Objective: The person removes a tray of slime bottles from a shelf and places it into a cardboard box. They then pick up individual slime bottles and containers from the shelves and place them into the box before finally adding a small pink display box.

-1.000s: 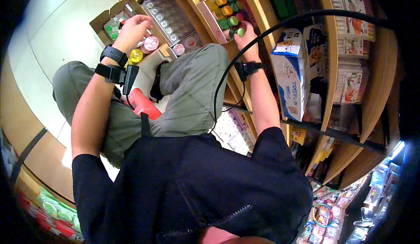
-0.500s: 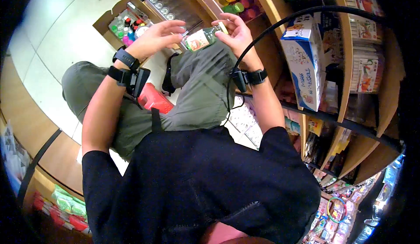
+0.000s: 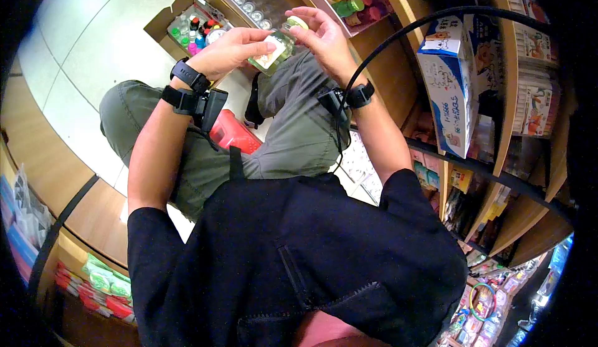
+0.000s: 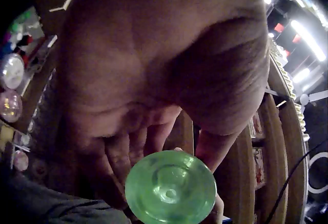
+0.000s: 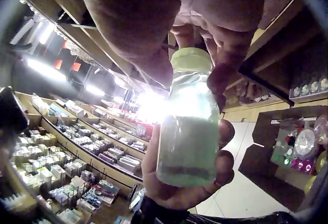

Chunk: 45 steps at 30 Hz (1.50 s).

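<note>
A small clear bottle (image 3: 272,56) with green contents and a white label is held between both hands above the person's knee. The left hand (image 3: 232,51) grips its body, thumb over the label. At the other end, the right hand (image 3: 327,43) pinches the pale yellow-green cap (image 5: 190,60) with thumb and fingers. Seen from the left wrist, the round bottle base (image 4: 170,188) faces the camera and hides the cap. In the right wrist view the bottle stands upright with its cap on, and the left fingers wrap round its lower part.
An open cardboard box (image 3: 161,34) with several small bottles stands on the tiled floor. On the shelf, a pink carton (image 3: 316,3) holds bottles with coloured caps. A blue and white box (image 3: 453,101) stands at right. A black cable (image 3: 461,11) crosses the view; a red plastic object (image 3: 233,132) lies between the legs.
The right hand has brought the bottle out of the pink carton to the front of the body. The left hand has moved from the cardboard box to the bottle and now grips it.
</note>
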Tool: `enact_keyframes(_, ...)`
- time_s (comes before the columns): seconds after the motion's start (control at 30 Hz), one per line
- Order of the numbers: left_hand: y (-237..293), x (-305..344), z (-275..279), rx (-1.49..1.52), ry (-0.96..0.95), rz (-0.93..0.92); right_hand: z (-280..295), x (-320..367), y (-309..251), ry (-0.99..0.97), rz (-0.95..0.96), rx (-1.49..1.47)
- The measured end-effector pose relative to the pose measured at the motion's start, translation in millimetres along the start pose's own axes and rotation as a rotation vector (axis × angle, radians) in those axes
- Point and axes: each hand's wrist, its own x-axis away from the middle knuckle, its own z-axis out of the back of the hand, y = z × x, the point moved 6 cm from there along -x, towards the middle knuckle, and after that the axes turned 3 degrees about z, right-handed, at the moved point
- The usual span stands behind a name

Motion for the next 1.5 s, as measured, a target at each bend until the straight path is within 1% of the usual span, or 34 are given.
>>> enact_keyframes(0.07,-1,-2,2,-0.003,0.018,-0.028,1,-1,3,-0.008,-0.001,-0.020)
enact_keyframes(0.13,0,-3,2,-0.004,0.037,-0.057,2,-1,6,0.006,-0.026,-0.109)
enact_keyframes(0.17,2,-3,3,-0.034,0.073,-0.095,3,0,5,0.007,-0.025,-0.109)
enact_keyframes(0.2,7,-2,3,-0.064,0.108,-0.133,3,1,4,0.024,-0.054,-0.182)
enact_keyframes(0.23,10,-1,2,-0.065,0.106,-0.133,4,2,4,0.040,-0.082,-0.256)
enact_keyframes(0.3,8,2,4,0.001,0.182,0.009,8,4,5,0.047,-0.102,-0.252)
enact_keyframes(0.43,11,3,4,0.065,0.229,0.009,13,7,6,0.069,-0.143,-0.259)
enact_keyframes(0.5,4,0,7,0.209,0.248,-0.002,16,7,8,0.068,-0.141,-0.263)
enact_keyframes(0.53,1,-1,7,0.207,0.247,-0.002,17,7,10,0.065,-0.139,-0.266)
enact_keyframes(0.6,-5,-3,11,0.307,0.281,0.026,21,8,11,0.078,-0.149,-0.229)
enact_keyframes(0.63,-4,-3,13,0.305,0.280,0.027,23,8,13,0.090,-0.160,-0.190)
enact_keyframes(0.7,-8,-3,10,0.388,0.135,0.121,28,7,14,0.101,-0.154,-0.197)
enact_keyframes(0.8,-9,-4,10,0.469,0.114,0.097,36,7,15,0.126,-0.147,-0.203)
enact_keyframes(0.93,-3,-2,9,0.513,0.132,0.113,43,8,13,0.157,-0.152,-0.174)
enact_keyframes(1.07,-3,-2,11,0.563,0.096,0.100,47,8,18,0.160,-0.149,-0.185)
enact_keyframes(1.13,-2,-2,11,0.577,0.087,0.089,54,7,19,0.223,-0.134,-0.122)
enact_keyframes(1.17,-2,-2,12,0.584,0.097,0.094,58,6,19,0.223,-0.134,-0.124)
enact_keyframes(1.23,-3,-1,13,0.590,0.108,0.099,79,4,-1,0.360,0.050,0.542)
enact_keyframes(1.27,-4,0,14,0.583,0.118,0.098,92,2,3,0.472,0.165,0.556)
enact_keyframes(1.3,-5,0,16,0.576,0.127,0.096,99,1,-4,0.500,0.225,0.763)
enact_keyframes(1.37,-9,-2,17,0.592,0.113,0.094,109,-4,-10,0.500,0.259,1.038)
enact_keyframes(1.4,-9,-3,16,0.609,0.099,0.093,116,-6,-8,0.502,0.259,1.037)
enact_keyframes(1.47,-11,-5,17,0.633,0.101,0.098,120,-14,-2,0.418,0.237,1.265)
enact_keyframes(1.5,-11,-5,17,0.660,0.104,0.101,123,-16,1,0.416,0.237,1.261)
